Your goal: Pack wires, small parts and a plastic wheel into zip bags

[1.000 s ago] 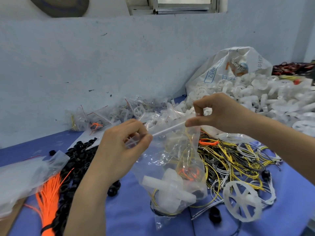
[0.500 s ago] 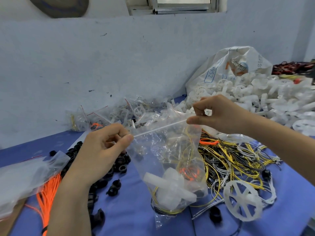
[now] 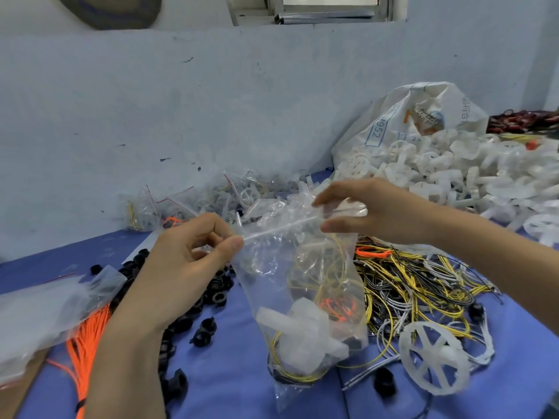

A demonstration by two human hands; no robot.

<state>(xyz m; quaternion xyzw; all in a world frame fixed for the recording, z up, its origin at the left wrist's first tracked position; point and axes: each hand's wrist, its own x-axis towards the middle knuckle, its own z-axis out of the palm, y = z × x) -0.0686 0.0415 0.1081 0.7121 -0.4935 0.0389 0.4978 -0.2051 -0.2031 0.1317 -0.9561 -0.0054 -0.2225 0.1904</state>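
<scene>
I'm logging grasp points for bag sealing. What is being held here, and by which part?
The clear zip bag, by its zip strip: the left hand pinches the left end; the right hand has loosened, fingers around the right end.
</scene>
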